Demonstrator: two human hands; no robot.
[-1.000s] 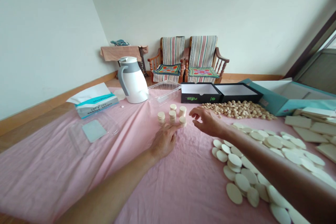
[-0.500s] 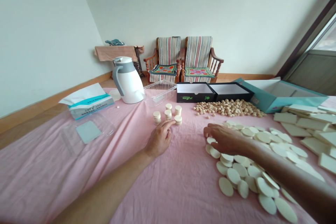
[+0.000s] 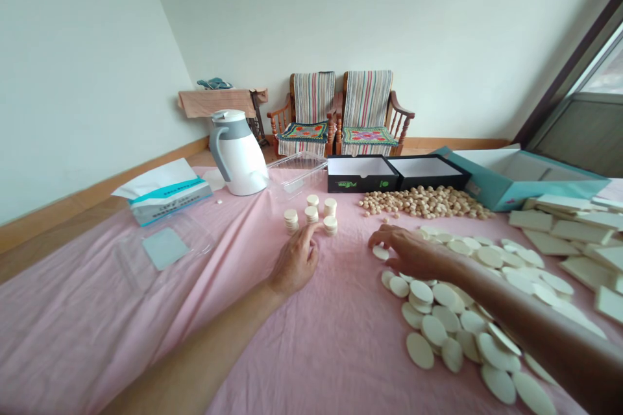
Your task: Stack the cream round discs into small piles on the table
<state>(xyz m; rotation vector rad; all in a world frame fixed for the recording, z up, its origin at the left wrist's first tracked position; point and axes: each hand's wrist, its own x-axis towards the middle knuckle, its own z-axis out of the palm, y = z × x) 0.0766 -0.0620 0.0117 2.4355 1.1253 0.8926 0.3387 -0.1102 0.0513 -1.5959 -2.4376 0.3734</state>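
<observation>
Several short stacks of pale round wooden discs (image 3: 311, 214) stand on the pink cloth in front of me. My left hand (image 3: 295, 259) rests just before them, index finger stretched toward the front-right stack (image 3: 330, 226) and the other fingers loosely bent; nothing shows in it. Whether its fingertip touches that stack I cannot tell. At the left edge of a spread pile of loose discs (image 3: 445, 314), my right hand (image 3: 406, 251) has its fingertips and thumb around one wooden disc (image 3: 380, 252), which lies low over the cloth.
Behind the right hand lies a heap of small wooden balls (image 3: 428, 201). Two black boxes (image 3: 363, 183), a teal box (image 3: 525, 185) and rectangular boards (image 3: 569, 227) stand farther right. A white jug (image 3: 241, 155), a tissue pack (image 3: 170, 194) and clear plastic trays (image 3: 299, 172) are to the left.
My right hand has moved slightly left, drawing a disc away from the pile's edge. My left hand has stayed by the stacks, and the view has shifted slightly.
</observation>
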